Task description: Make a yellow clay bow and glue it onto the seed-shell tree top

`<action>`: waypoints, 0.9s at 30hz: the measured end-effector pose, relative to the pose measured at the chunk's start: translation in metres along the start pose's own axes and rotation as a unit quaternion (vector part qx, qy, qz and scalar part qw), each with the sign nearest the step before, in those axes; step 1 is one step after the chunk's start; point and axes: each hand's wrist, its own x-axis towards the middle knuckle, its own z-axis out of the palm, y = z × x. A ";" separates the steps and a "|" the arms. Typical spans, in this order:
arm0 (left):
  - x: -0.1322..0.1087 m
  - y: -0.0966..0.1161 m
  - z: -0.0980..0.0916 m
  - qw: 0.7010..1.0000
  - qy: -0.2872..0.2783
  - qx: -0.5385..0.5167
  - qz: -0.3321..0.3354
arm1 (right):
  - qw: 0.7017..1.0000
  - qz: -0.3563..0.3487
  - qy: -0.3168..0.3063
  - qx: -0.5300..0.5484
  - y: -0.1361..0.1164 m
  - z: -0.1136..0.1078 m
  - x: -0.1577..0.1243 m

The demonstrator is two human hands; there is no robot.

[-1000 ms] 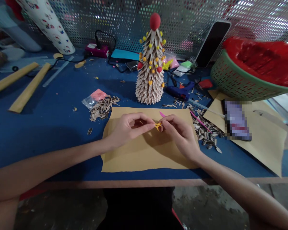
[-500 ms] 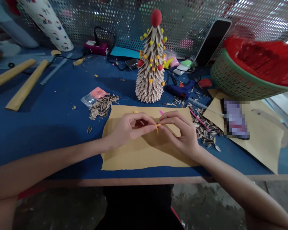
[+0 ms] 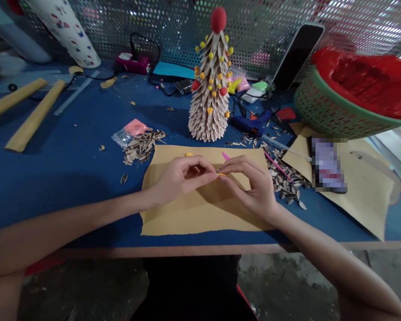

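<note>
A: Since one second earlier, the right hand point(image 3: 250, 185) has uncurled its fingers into a longer reach, and the yellow strip point(image 3: 222, 174), then bunched and looped, now shows as a thin, nearly level band. The whole scene also sits slightly higher in view.

B: What is the state of the fingers?

A: In the left hand point(image 3: 183, 178), thumb and forefinger are closed, pinching one end of the strip. The right thumb and forefinger grip its other end; the fingers behind are partly hidden, and their hold cannot be told.

B: And the strip's position?

A: Between the two sets of fingertips, above the brown sheet point(image 3: 180, 214) on the blue table point(image 3: 70, 165). Take the strip as the dial's centre, twelve pointing away from the person.

B: Then what surrounds it?

A: At twelve, an upright cone tree point(image 3: 208, 111), topped with a red ball point(image 3: 218, 19); at one, a blue glue gun point(image 3: 252, 124); at two, a green basket point(image 3: 334, 111); at three, loose dark seeds point(image 3: 287, 185); at ten, a small yellow lump point(image 3: 189, 154) on the sheet and, farther out, a pink packet point(image 3: 135, 127).
</note>
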 end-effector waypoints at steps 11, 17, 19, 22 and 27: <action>0.000 0.002 -0.001 1.000 0.002 -0.003 -0.016 | 0.998 0.044 0.012 0.049 0.000 0.003 0.001; 0.000 0.002 -0.002 1.000 -0.019 -0.001 -0.020 | 0.994 0.067 0.015 0.083 0.001 0.005 0.001; 0.000 0.002 -0.001 1.000 -0.022 -0.005 -0.020 | 0.993 0.072 0.014 0.088 0.001 0.005 0.001; 0.001 0.002 -0.001 0.999 -0.023 -0.017 -0.017 | 0.992 0.081 0.013 0.098 0.000 0.005 0.001; 0.002 0.001 -0.002 0.999 -0.018 -0.021 -0.026 | 0.988 0.107 0.009 0.108 0.000 0.005 0.001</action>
